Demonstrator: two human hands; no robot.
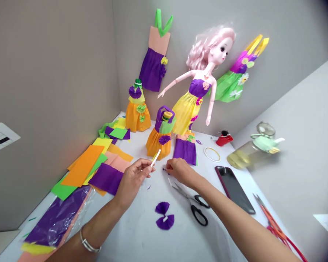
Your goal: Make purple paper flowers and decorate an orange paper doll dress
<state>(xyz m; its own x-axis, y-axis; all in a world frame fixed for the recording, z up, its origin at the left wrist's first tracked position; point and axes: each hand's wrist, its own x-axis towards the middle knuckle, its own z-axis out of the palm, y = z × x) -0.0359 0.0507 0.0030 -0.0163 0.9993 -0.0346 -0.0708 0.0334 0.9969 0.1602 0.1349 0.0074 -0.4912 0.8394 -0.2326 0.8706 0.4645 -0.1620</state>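
My left hand (135, 179), fingers pinched, holds a thin white strip (155, 158) that points up and to the right. Over the table my right hand (181, 171) is closed, its fingertips down beside tiny dark scraps; what they grip, if anything, is too small to name. Just below it lie black-handled scissors (194, 203), blades spread toward a small white piece (170, 181). Nearer me is a purple pleated paper bow (164, 221) with a small white piece on its lower half. A bottle in an orange paper dress (158, 143) stands beyond my hands.
Coloured paper sheets (83, 165) and a plastic-wrapped pack (58, 214) cover the left side. A doll (198, 87) stands behind. To the right are a tape roll (211, 154), a phone (234, 189), red-handled scissors (276, 225) and a clear bottle (243, 153).
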